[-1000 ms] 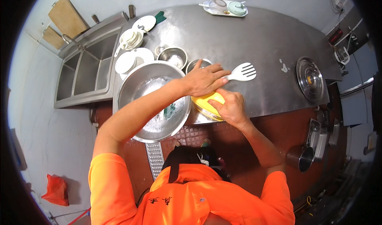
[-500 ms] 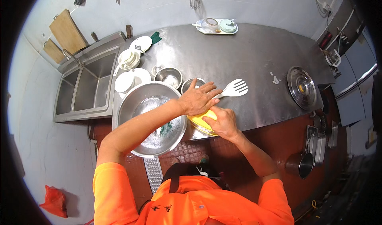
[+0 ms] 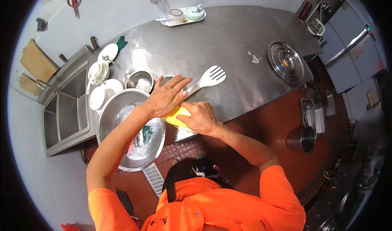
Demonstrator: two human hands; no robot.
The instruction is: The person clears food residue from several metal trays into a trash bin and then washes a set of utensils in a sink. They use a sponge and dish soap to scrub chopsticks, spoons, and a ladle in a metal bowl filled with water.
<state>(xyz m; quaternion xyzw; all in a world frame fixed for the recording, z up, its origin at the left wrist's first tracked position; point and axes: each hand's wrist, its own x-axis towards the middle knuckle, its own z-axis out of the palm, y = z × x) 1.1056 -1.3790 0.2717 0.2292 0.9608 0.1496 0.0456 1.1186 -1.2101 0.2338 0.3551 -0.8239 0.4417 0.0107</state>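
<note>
My right hand [image 3: 200,117] is closed around the edge of a yellow rounded thing [image 3: 177,115] with a pale rim, at the counter's front edge; its exact kind is partly hidden. Over it and to the left, my left hand [image 3: 167,98] lies flat with fingers stretched out; whether its palm presses on the yellow thing I cannot tell. Under my left forearm stands a large steel basin [image 3: 107,122] with sudsy water, a green scrap and something red inside. A white slotted turner [image 3: 208,79] lies just beyond my hands, its handle end hidden by my left hand.
Left of the basin are stacked white dishes [image 3: 98,98] and a double steel sink [image 3: 73,112]. Behind it sits a steel bowl [image 3: 140,81]. A loaded white tray [image 3: 179,22] stands at the back; a round steel lid [image 3: 286,63] lies at right. Pots [image 3: 307,139] stand low right.
The view has turned, so the counter and its things appear further left and higher. Both hands stay together at the yellow thing. The red thing in the basin now shows beside my forearm.
</note>
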